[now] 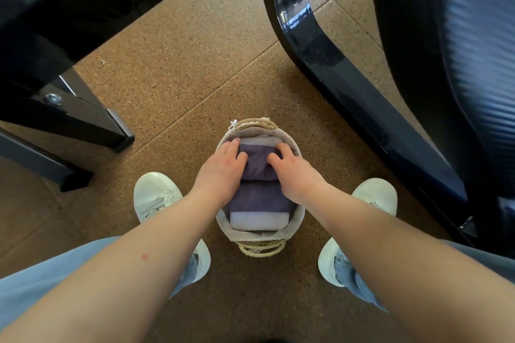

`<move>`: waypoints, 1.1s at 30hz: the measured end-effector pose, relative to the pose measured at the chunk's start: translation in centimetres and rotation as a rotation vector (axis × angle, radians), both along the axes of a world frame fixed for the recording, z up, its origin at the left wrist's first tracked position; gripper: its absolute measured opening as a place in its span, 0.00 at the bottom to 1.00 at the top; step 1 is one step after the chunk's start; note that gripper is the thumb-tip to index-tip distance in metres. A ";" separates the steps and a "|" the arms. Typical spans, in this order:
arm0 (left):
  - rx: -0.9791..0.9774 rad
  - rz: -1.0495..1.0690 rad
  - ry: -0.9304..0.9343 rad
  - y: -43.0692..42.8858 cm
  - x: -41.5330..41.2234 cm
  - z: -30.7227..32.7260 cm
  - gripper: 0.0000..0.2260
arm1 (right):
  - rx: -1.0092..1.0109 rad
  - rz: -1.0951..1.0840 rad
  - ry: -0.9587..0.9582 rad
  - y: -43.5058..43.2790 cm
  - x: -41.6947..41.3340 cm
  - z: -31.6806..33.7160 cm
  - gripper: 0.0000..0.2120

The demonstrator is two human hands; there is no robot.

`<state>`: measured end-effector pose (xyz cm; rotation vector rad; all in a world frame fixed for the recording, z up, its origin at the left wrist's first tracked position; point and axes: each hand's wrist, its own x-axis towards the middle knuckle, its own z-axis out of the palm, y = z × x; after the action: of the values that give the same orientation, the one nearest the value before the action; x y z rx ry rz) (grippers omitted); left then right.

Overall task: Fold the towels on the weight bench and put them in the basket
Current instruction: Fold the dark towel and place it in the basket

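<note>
A small woven basket (299, 214) with a beige cloth liner stands on the floor between my feet. Folded towels fill it in a row: a pale lilac one (257, 220) nearest me, a dark purple one (260, 199) behind it, another dark purple one (256, 160) further back, and a light one (257, 141) at the far end. My left hand (223, 172) and my right hand (292, 172) both press down on the far dark purple towel, one on each side, fingers spread over its top.
The floor is brown speckled cork tile. A black metal frame with a bolted foot (83, 120) stands at the left. A glossy dark curved frame (320, 58) and black padded upholstery (473, 64) rise at the right. My white shoes (156, 195) flank the basket.
</note>
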<state>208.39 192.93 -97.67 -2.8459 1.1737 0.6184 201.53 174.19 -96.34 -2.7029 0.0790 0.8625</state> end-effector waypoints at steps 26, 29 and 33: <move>0.130 -0.044 0.037 0.1 -4.4 -0.2 0.35 | -0.130 0.158 -0.031 2.1 -3.5 -1.0 0.34; 0.237 -0.064 0.087 0.1 -4.9 -0.4 0.40 | -0.113 0.152 0.023 2.2 -4.4 -1.3 0.39; 0.304 -0.062 0.061 0.5 -4.7 -1.4 0.42 | -0.271 0.240 0.024 1.9 -4.1 -1.7 0.41</move>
<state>203.67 193.40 -99.11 -2.5461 1.0653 0.8081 197.44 176.06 -98.05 -2.9997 -0.1360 1.0181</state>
